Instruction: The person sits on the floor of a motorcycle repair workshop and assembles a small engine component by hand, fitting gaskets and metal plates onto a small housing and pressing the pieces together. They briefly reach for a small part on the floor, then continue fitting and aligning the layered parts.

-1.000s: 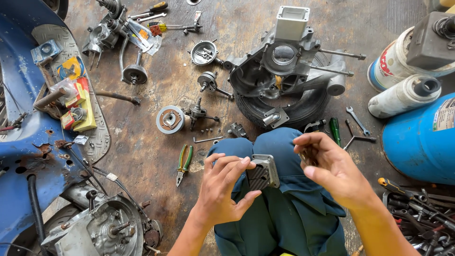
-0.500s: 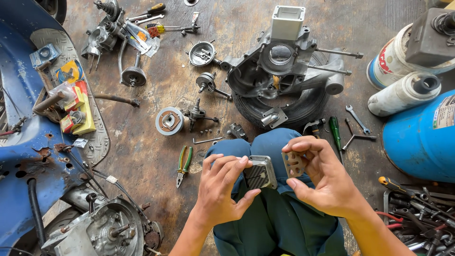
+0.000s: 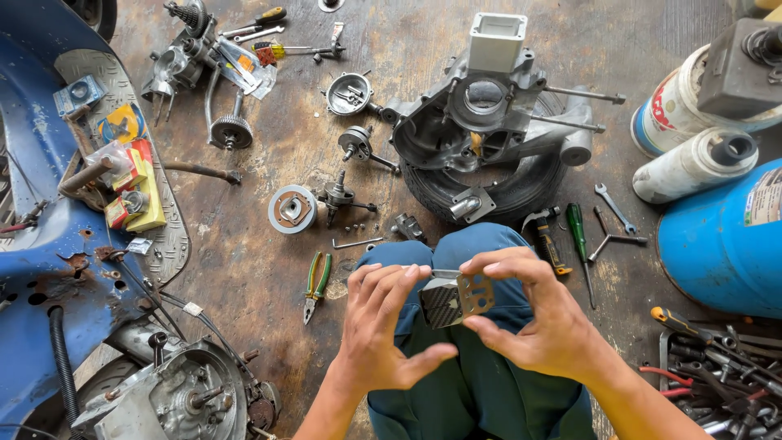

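While the person is crouching over a stained workshop floor (image 3: 269,277), the largest items are framing the scene: a blue scooter body (image 3: 37,244) is lying along the left edge, and a blue drum (image 3: 721,244) is standing at the right. An engine casing (image 3: 481,122) is resting on a small tyre (image 3: 497,191) at upper centre, directly beyond the person's knees, which are covered in blue trousers (image 3: 481,391). A second engine assembly (image 3: 187,399) is sitting at lower left. A white cylinder (image 3: 692,167) is lying beside the drum.

The left hand (image 3: 379,326) and right hand (image 3: 533,314) are meeting above the lap. The left fingers are curling narrowly around a small dark block with a ribbed, carbon-patterned face (image 3: 440,303), the thumb lying beneath it. The right hand is pinching a thin metal plate with round holes (image 3: 475,293) between thumb and forefinger, holding it against the block's right side.

Smaller tools are lying scattered: green-handled pliers (image 3: 316,281) left of the knees, a green screwdriver (image 3: 577,232) and a wrench (image 3: 612,205) to the right, and a round clutch-like disc (image 3: 292,209) near centre.
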